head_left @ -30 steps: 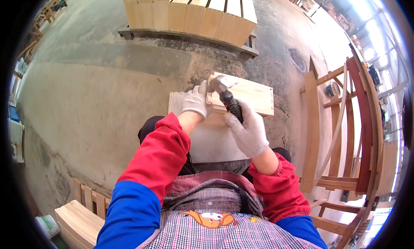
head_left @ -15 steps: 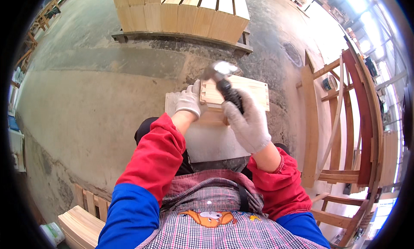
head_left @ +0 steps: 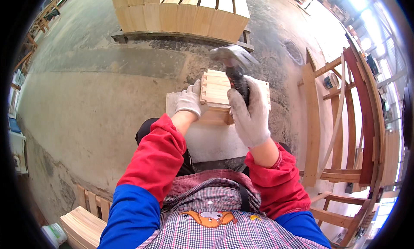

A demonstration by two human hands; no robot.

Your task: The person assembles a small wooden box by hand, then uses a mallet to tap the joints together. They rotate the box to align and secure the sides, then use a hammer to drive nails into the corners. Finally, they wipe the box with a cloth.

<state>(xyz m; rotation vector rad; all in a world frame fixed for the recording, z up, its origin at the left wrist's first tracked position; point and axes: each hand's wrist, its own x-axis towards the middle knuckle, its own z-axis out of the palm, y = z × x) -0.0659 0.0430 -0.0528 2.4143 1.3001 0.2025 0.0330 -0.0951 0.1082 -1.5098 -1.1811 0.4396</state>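
Right, the right hand in its white knit glove is wrapped tight around the black handle of a hammer, and the metal head sits raised at about twelve o'clock from the fist, blurred, above the far edge of the work. Below it lies a small slatted wooden panel made of pale strips, resting on a light board across the person's lap. The left hand, also gloved in white, is at nine o'clock from the panel, fingers closed against its left edge and pressing on it; whether it pinches anything small I cannot tell. Red sleeves over blue run back to a checked apron at six o'clock. At twelve o'clock of the whole scene, well apart, stands a big stack of slatted wooden pieces on the concrete floor. At three o'clock leans a curved wooden chair frame, and at seven o'clock sits another bundle of slats.
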